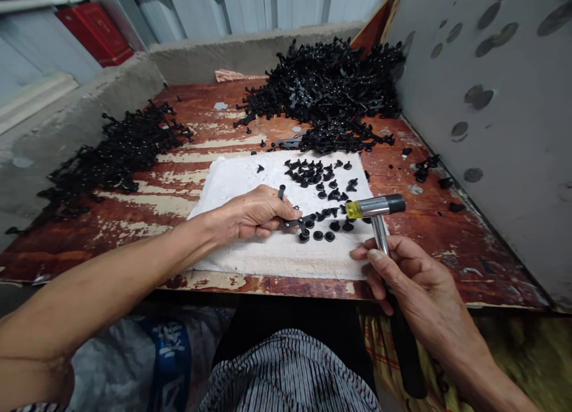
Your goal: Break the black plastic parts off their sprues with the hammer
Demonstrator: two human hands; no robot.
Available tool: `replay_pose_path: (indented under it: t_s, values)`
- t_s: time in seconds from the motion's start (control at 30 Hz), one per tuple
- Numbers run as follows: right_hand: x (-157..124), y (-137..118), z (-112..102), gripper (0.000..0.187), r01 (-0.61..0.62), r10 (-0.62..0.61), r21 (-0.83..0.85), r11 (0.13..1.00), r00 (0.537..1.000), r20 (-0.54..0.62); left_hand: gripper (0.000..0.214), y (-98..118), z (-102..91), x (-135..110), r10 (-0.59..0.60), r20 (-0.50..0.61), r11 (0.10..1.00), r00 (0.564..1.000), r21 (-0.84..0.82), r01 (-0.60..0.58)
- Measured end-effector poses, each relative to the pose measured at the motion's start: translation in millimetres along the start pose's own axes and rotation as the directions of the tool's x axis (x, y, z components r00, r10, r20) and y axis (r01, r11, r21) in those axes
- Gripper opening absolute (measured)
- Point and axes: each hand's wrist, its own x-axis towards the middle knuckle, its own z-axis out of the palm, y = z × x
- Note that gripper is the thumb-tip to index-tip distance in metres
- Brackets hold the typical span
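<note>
On the white cloth, head view: the white cloth [232, 179] lies flat on the wooden table [179, 108], and both hands meet over its near edge.
Left hand: the left hand [254, 215] rests palm down on the cloth. Its fingers are bent together and pinch a black piece against the cloth.
Black piece: the black piece [300, 226] is a thin strip with small round knobs. It pokes out past the fingertips, flat on the cloth.
Long way of the piece: it runs from the left fingertips out to the right and a bit toward the near edge.
Right hand: the right hand [411, 281] is wrapped tight around the shaft of a hammer, thumb along the metal.
Hammer: the hammer [375, 206] has its head lying sideways, yellow end to the left and black end to the right. I cannot tell how high it sits over the cloth.
Which way: the black piece lies just left of the yellow end, near it but not touching.
Nearer hand: the left hand is on the piece, and the right hand sits well back by the table edge.
Loose bits: many loose black bits [322, 179] lie on the cloth behind the piece.
Piles: a big pile [326, 90] sits at the back and a small pile [116, 155] at the left.
</note>
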Motion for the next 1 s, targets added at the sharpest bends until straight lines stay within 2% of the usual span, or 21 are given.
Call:
replay_pose_path:
  t_s: [0.73,1.0]
  values:
    - [-0.2,0.6,-0.2,0.03,-0.011,0.011,0.048,0.999,1.0,0.006,0.022,-1.7,-4.2,0.5,0.023,0.034,1.0,0.999,0.014,-0.023]
    - [-1.6,-0.1,0.2,0.028,-0.01,0.01,0.039,0.999,1.0,0.008,0.023,-0.4,-1.9,0.2,0.017,-0.002,0.999,1.0,0.051,-0.017]
